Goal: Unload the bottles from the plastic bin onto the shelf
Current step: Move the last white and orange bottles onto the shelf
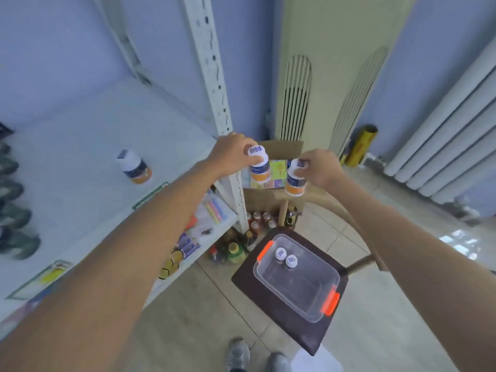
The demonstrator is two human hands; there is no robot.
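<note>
1. Head view, room: blue walls, tiled floor, cream standing air-conditioner unit in the corner, white radiator on the right, white metal shelf on the left with a perforated upright.
2. Step in hand, as a judgement: mid-transfer. Both hands are raised between bin and shelf, each carrying a bottle.
3. Left hand is closed over the cap end of a white bottle with orange band, held upright right at the shelf's front corner, beside the upright.
4. Right hand clamps a second matching bottle by its top, just beside the first, over the floor, not yet over the shelf.
5. One bottle on the shelf stands upright, well apart from the hands; plenty of bare board around it.
6. Next move calls for: swinging both bottles left past the upright, setting them down upright near the standing one, then letting go. The right-hand bottle has farther to go.
7. Containers: clear plastic bin with orange latches sits on a dark stool seat, lid off. Inside, two capped bottles remain, touching or nearly so, in the corner toward the shelf; the rest of the bin is bare.
8. An open cardboard box behind the hands holds colourful packs. Small bottles stand on the floor beneath it, blurred.
9. Lower shelf holds packaged goods, too blurred to name.
</note>
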